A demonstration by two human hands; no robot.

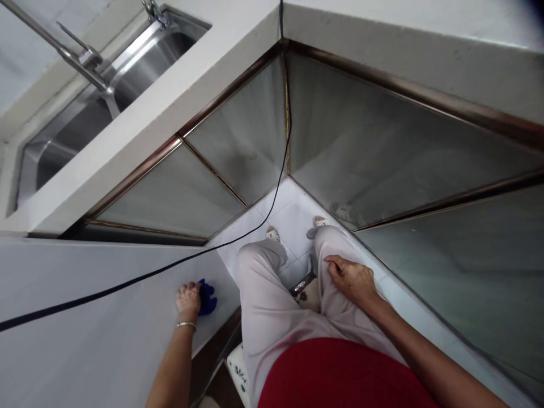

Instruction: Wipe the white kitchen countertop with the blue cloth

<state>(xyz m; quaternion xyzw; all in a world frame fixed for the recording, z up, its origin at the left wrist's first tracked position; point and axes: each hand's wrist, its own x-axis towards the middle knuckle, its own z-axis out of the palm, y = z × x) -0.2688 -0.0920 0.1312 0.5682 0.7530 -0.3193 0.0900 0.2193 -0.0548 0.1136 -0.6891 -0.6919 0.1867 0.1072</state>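
My left hand [188, 299] presses a crumpled blue cloth [207, 297] against a smooth white panel [123, 289] at the lower left. The fingers are bent over the cloth, and a silver bangle circles the wrist. On my right knee lies my right hand [352, 279], its fingers loosely curled. Nothing shows in it. Light trousers [267, 317] cover my bent legs, and my feet in sandals rest on the tiled floor [293, 207].
A black cable [170, 263] hangs from the countertop [238, 51] and crosses in front of me to the left. Glossy grey cabinet doors [374, 136] with metal trim meet at the corner ahead. A steel sink [148, 62] with a faucet [87, 65] is at the upper left.
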